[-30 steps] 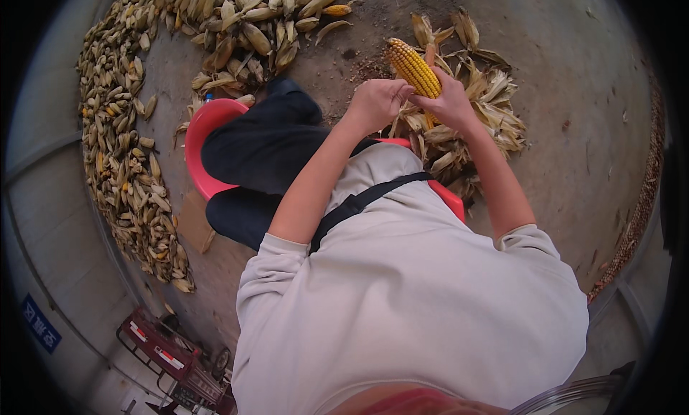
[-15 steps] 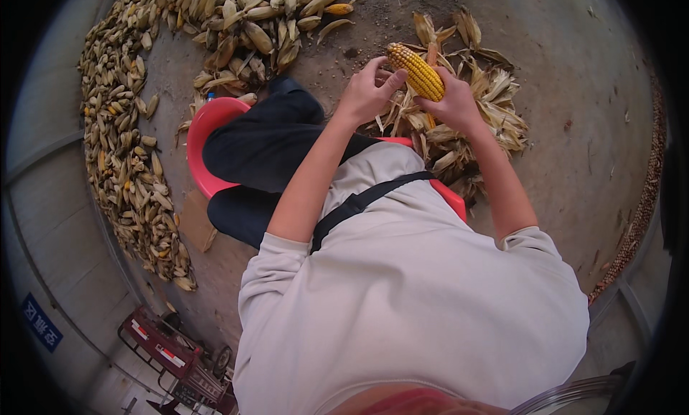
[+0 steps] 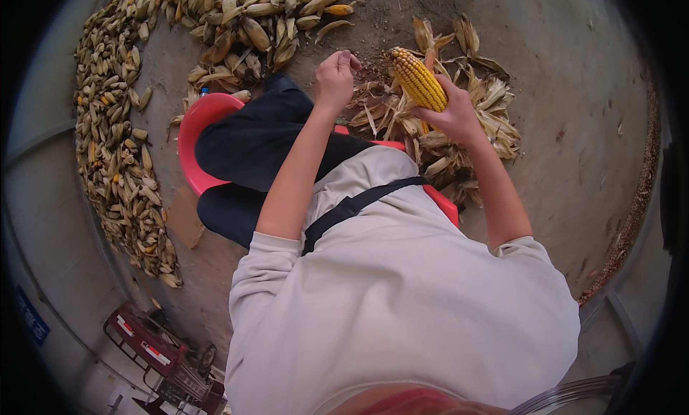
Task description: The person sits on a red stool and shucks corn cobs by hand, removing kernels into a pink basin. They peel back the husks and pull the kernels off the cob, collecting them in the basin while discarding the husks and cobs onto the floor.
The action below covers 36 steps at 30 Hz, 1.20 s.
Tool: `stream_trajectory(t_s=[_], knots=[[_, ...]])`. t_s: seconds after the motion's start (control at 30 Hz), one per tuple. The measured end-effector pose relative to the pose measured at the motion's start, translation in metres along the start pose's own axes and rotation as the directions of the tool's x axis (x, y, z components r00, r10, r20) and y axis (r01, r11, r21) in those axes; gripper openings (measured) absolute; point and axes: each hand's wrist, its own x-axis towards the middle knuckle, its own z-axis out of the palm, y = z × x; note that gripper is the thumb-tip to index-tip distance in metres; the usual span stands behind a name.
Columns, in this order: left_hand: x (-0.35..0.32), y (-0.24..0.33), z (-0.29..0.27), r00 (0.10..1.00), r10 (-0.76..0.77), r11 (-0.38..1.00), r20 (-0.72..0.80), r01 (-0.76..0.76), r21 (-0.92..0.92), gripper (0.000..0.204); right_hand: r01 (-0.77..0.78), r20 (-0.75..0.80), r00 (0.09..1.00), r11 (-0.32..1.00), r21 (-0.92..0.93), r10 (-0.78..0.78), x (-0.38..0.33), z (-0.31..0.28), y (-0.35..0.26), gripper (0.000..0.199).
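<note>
A yellow corn cob with its husk off is in my right hand, the fingers wrapped round its lower end. Its pale tip points up and to the left. My left hand hangs apart from the cob, to its left, with the fingers curled closed; whatever may be inside them is hidden. Beneath and beyond the cob lies a heap of dry corn husks on the floor.
A pink-red basin stands left of my legs. Unhusked corn ears are piled at the far left, and a long bank of ears runs along the left wall. A piece of cardboard and a dark red machine are lower left.
My left hand has come away from the cob, moving left, and its fingers have curled closed. My right hand keeps hold of the corn cob in nearly the same place.
</note>
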Motion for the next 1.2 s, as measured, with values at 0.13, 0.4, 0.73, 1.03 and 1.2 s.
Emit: stream_trajectory(t_s=[0.13,0.4,0.73,1.03,1.2], knots=[[-0.012,0.018,0.002,0.999,0.042,0.997,0.022,-0.043,0.071,0.023,-0.055,0.094,0.994,0.994,0.091,0.046,0.002,-0.004,-0.006,0.058],[-0.017,0.034,-0.001,0.946,0.073,0.989,0.316,-0.027,-0.147,0.041,-0.098,0.142,0.987,0.986,0.131,0.079,0.003,-0.001,0.001,0.059],[-0.020,0.040,-0.003,0.785,0.445,0.865,0.432,-0.501,0.019,0.031,-0.165,0.234,0.968,0.922,0.350,0.084,0.003,0.002,0.009,0.063],[-0.012,0.026,-0.004,0.968,0.230,0.932,0.097,-0.191,-0.308,0.033,-0.313,0.356,0.929,0.727,0.611,0.101,-0.003,0.000,0.014,0.073],[-0.003,0.022,-0.016,0.980,-0.023,0.984,0.196,-0.013,0.177,0.021,-0.383,0.467,0.884,0.579,0.720,0.004,-0.006,-0.002,0.038,0.072]])
